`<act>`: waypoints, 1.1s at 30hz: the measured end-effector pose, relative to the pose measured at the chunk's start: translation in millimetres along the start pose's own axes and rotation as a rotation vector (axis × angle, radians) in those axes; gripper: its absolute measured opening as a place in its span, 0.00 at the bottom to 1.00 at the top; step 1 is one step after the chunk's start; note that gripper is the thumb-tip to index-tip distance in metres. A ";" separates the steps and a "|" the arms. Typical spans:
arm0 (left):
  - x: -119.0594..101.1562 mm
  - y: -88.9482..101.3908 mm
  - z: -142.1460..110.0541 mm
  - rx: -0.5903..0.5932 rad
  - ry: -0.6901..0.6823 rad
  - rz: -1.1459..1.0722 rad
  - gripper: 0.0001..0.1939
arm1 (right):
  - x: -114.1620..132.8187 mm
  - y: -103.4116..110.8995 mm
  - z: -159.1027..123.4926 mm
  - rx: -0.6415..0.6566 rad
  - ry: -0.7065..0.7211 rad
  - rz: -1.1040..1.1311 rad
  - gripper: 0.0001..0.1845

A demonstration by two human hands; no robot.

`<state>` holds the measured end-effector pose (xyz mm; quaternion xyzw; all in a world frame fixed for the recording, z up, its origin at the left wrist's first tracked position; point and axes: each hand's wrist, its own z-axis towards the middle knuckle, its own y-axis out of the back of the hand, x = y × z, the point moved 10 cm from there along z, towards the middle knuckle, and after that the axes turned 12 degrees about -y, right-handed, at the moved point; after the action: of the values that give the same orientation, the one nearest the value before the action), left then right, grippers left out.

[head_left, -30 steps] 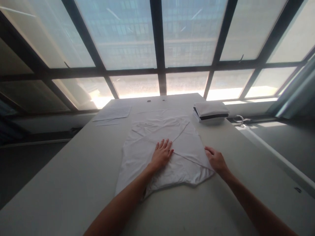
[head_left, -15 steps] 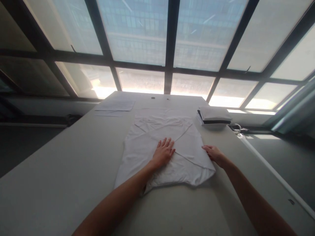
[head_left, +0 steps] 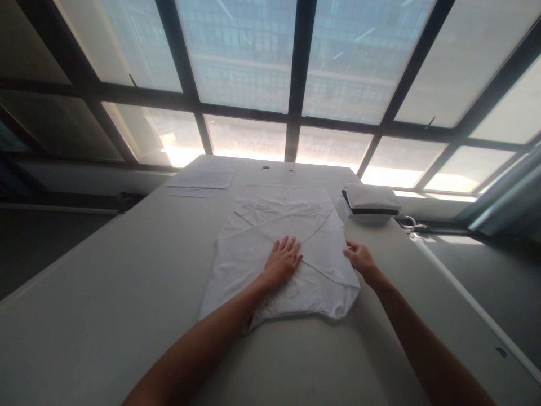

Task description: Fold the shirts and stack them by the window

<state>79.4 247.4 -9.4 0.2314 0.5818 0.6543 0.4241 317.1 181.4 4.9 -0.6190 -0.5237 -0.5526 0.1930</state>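
A white garment (head_left: 236, 265), partly folded, lies on the white table (head_left: 127, 282), with its folded layers crossing diagonally and wrinkles near its far end. Flat on the middle of the cloth rests my left hand (head_left: 284, 262), its fingers stretched and slightly spread. My right hand (head_left: 361, 260) is at the garment's right edge, fingers closed in a pinch on the fabric. The left forearm covers part of the garment's near left corner.
A stack of folded cloths (head_left: 371, 200), white with a dark layer, sits at the table's right edge. Metal rings (head_left: 409, 224) hang close by it. Thin white sheets (head_left: 202, 179) lie at the far left. Large windows (head_left: 249, 135) stand behind the table.
My right hand has moved slightly left and away from me, bringing the garment's right edge inward. The left hand stays flat in the same spot on the cloth.
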 end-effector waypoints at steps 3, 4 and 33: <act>-0.4 0.6 -0.2 -0.002 0.001 -0.003 0.27 | 16.6 -16.9 -6.4 0.029 0.081 -0.022 0.31; -0.6 0.8 -0.3 -0.004 0.000 -0.003 0.27 | 21.8 -23.1 -8.6 0.036 0.114 -0.039 0.32; 42.4 14.5 -0.7 -0.391 0.247 -0.538 0.30 | 49.5 -166.2 -69.4 0.035 0.394 -1.034 0.15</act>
<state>52.1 282.5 -3.7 -0.0967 0.5325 0.6413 0.5438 132.6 208.8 14.1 -0.1629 -0.7225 -0.6719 0.0013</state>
